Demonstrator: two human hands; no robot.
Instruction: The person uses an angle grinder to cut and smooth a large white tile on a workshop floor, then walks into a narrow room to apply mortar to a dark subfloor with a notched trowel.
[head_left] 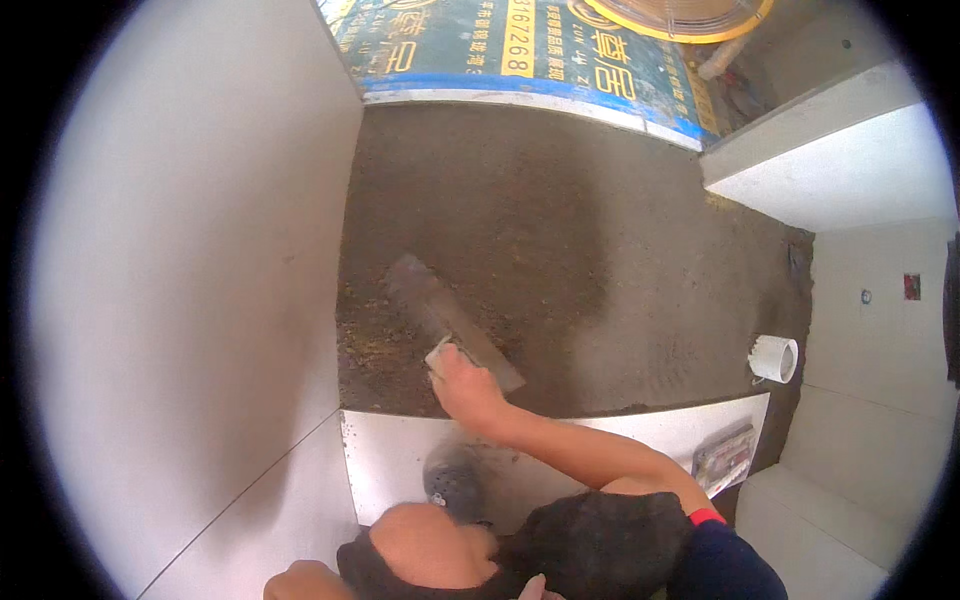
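Observation:
My right hand (468,390) is closed around the handle of a plastering trowel (450,318). The trowel's long metal blade lies flat on rough, dark grey mortar (500,240), slanting from far left to near right. Just below this hand runs a pale floor tile (590,435) along the mortar's near edge. At the bottom edge, only what seem to be fingertips of my left hand (537,588) show beside my bent leg; the rest is cut off, and whether it holds anything is hidden.
My dark shoe (455,480) rests on the tile. A grimy flat tool (725,455) lies at the tile's right end. A white pipe stub (773,360) stands at right. Pale walls (210,250) flank the mortar. Beyond lie a green printed sheet (460,60) and a round yellow-rimmed object (680,35).

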